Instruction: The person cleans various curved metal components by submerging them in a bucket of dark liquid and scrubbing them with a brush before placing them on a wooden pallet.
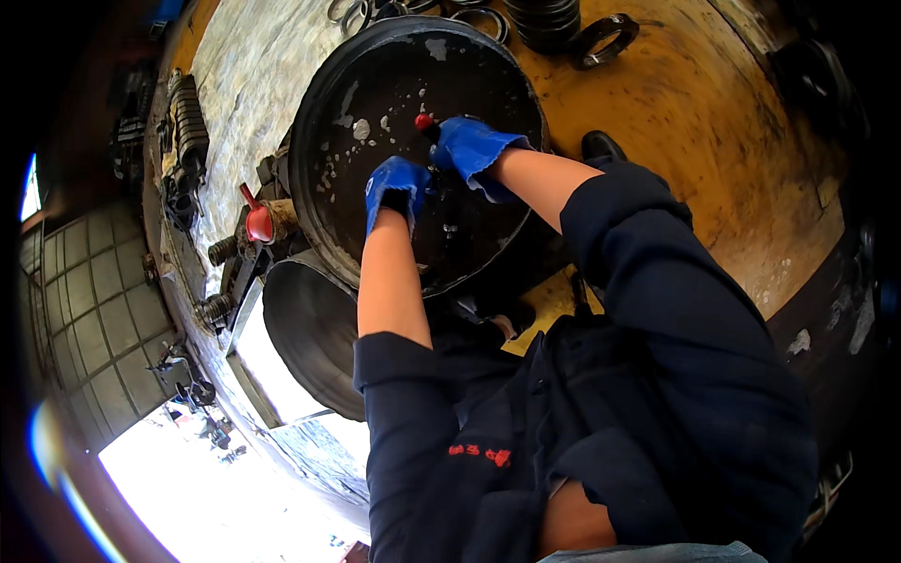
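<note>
Both my hands, in blue work gloves, are over a wide round dark pan (328, 230) with a raised rim and wet-looking black inside. My right hand (469, 150) is closed round a dark handle with a red end (424, 122), which sticks out past the glove. What lies at the other end of it is hidden. My left hand (399, 180) is beside it, lower and to the left, with its fingers curled in close to the right glove. Whatever is in those fingers is covered by the glove. Pale spots and patches dot the pan's floor around my hands.
Metal rings (605, 42) and a stack of dark rings (544, 21) lie beyond the pan. A red funnel-like scoop (258, 222) is at the left, near coil springs (188, 117). Below the pan stands another round dark vessel (310, 328). A dark shoe (601, 147) shows on the right.
</note>
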The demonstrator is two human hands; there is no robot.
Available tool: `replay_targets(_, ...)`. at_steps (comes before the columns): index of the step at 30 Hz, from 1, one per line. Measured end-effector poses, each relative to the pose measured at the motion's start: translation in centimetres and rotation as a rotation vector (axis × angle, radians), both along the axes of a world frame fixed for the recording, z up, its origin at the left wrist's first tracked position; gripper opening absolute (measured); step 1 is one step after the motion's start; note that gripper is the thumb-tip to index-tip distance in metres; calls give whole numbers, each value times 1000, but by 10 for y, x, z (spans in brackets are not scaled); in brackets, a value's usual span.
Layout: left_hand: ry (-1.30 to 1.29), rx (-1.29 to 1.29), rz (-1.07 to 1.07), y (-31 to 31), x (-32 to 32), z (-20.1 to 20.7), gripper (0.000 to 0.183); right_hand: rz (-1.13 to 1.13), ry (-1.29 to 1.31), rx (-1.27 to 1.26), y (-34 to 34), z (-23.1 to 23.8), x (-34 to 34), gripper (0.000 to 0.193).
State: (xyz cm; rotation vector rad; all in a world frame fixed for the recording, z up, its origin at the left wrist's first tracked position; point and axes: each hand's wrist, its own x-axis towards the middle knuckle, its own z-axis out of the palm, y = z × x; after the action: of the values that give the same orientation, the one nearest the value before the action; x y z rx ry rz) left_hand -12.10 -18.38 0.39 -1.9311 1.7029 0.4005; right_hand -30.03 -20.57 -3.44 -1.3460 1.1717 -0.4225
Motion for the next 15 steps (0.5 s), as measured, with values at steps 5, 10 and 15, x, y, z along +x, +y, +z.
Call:
replay_targets(5, 246, 144, -395, 6, -29, 45, 22, 141, 174, -92, -18, -6, -38, 16)
replay_targets(10, 626, -18, 640, 50, -2, 39, 28, -12, 81, -270, -28, 21, -43, 37)
replay_targets(15, 1253, -444, 747, 111, -9, 45, 46, 62, -58, -308, -29, 72, -28, 38)
